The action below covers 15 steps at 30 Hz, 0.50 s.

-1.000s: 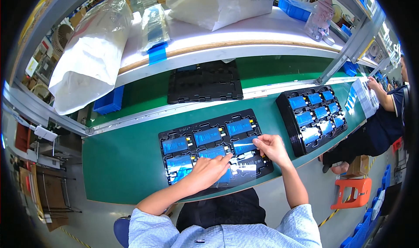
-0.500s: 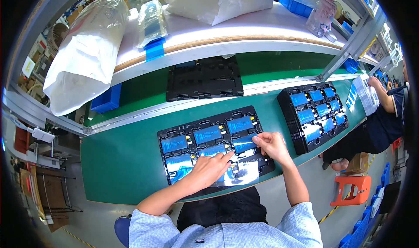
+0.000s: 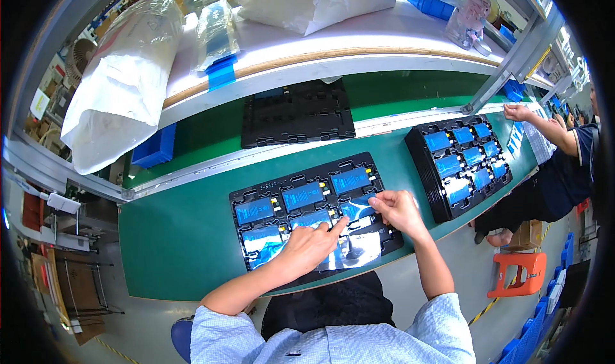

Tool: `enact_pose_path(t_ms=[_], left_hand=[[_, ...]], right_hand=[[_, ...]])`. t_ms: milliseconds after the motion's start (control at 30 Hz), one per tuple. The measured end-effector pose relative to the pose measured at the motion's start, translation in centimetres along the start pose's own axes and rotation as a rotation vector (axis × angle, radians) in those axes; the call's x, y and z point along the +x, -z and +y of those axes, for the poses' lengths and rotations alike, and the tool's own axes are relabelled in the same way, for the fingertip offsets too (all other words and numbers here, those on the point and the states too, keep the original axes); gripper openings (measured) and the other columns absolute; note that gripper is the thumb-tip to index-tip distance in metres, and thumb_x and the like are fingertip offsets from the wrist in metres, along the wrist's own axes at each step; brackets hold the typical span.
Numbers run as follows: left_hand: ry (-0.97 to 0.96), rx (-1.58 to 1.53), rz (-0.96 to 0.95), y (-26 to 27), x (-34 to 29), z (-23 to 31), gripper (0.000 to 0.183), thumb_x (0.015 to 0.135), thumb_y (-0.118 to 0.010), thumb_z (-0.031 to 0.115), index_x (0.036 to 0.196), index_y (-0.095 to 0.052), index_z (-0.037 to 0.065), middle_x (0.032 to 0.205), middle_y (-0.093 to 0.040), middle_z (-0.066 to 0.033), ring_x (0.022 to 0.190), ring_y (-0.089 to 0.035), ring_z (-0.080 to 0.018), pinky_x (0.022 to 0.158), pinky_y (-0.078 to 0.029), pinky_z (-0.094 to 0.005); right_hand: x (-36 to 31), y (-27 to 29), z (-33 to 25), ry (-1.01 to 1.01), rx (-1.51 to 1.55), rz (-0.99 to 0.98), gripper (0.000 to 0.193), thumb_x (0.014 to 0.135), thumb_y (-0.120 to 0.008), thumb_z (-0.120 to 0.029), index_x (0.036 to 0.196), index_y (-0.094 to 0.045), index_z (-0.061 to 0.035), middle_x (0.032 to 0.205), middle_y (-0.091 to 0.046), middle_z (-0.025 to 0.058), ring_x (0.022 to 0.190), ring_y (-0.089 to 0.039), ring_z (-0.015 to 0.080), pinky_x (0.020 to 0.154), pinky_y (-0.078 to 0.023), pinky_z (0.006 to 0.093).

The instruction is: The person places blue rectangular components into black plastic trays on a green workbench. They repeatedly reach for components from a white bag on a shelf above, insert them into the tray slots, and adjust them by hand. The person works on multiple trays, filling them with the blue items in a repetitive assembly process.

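A black tray (image 3: 262, 190) lies on the green bench before me, holding rows of flat blue batteries (image 3: 304, 196) with pale and yellow tabs. My right hand (image 3: 400, 211) pinches the right end of the blue film (image 3: 359, 206) on the middle-row battery at the tray's right side. From the left, my left hand (image 3: 309, 243) reaches across the tray with its index finger stretched to the near-left edge of that battery. A clear glossy sheet (image 3: 364, 250) covers part of the near row. The left hand's other fingers are partly hidden.
A stack of black trays (image 3: 428, 188) filled with blue batteries stands to the right. Another black tray (image 3: 298, 117) lies beneath the shelf (image 3: 282, 56), which bears plastic bags. A blue bin (image 3: 154, 147) sits at back left. A co-worker's arm (image 3: 544, 126) reaches in at far right.
The film under my right fingertips now looks more creased, and my left index finger has shifted slightly right. The co-worker's hand at far right has moved left and away from the papers.
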<state>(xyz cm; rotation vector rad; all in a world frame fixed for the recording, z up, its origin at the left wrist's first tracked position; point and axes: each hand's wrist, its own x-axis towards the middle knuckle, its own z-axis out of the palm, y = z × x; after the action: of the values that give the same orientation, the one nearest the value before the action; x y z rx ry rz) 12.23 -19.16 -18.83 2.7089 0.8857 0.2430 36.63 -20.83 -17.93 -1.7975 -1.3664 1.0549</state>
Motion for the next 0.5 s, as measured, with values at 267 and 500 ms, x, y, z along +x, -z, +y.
enact_pose_path(t_ms=[267,500], left_hand=[[-0.003,0.001,-0.11,1.0,0.4,0.5,0.053,0.085,-0.059,0.016,0.136,-0.046,0.005,0.08,-0.064,-0.0163,0.056,-0.065,-0.0284,0.045,-0.051,-0.0389],[0.022,-0.017,0.011,0.5,-0.1,0.3,0.043,0.089,-0.06,0.021,0.13,-0.052,0.01,0.078,-0.066,-0.0127,0.054,-0.064,-0.0296,0.044,-0.05,-0.0396]], right_hand=[[-0.3,-1.3,1.0,0.238,-0.248,0.194,0.022,0.083,-0.072,-0.016,0.089,-0.069,0.005,0.061,-0.064,0.0097,0.051,-0.06,0.0135,0.049,-0.046,0.0295],[-3.3,-2.2,-2.4,0.397,-0.573,0.48,0.024,0.077,-0.075,-0.018,0.094,-0.066,-0.0037,0.085,-0.061,0.0123,0.078,-0.062,0.0314,0.063,-0.051,0.0383]])
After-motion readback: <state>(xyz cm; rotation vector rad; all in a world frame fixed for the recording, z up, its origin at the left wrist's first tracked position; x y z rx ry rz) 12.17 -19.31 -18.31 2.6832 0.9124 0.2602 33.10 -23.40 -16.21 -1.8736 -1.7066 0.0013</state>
